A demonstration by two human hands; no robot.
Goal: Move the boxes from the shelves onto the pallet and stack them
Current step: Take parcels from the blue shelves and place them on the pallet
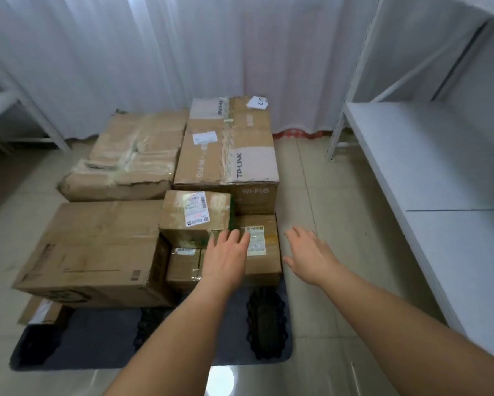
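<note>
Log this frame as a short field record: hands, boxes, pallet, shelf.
left hand: open, empty, over the small boxes at the stack's near right
right hand: open, empty, in the air to the right of the stack
top small box: sits on lower small boxes
TP-LINK box: far right
pallet: dark, near edge bare
shelf: white, nothing on it

White curtains [160, 52] hang in soft folds across the whole wall ahead of me, reaching down to the floor. The floor [340, 195] is pale glossy tile, and a bright light glare [221, 380] reflects off it near my feet. To my right stands a white metal shelving unit [428, 155]; to my left, what looks like another white rack [25, 115], though it is blurred there.
</note>
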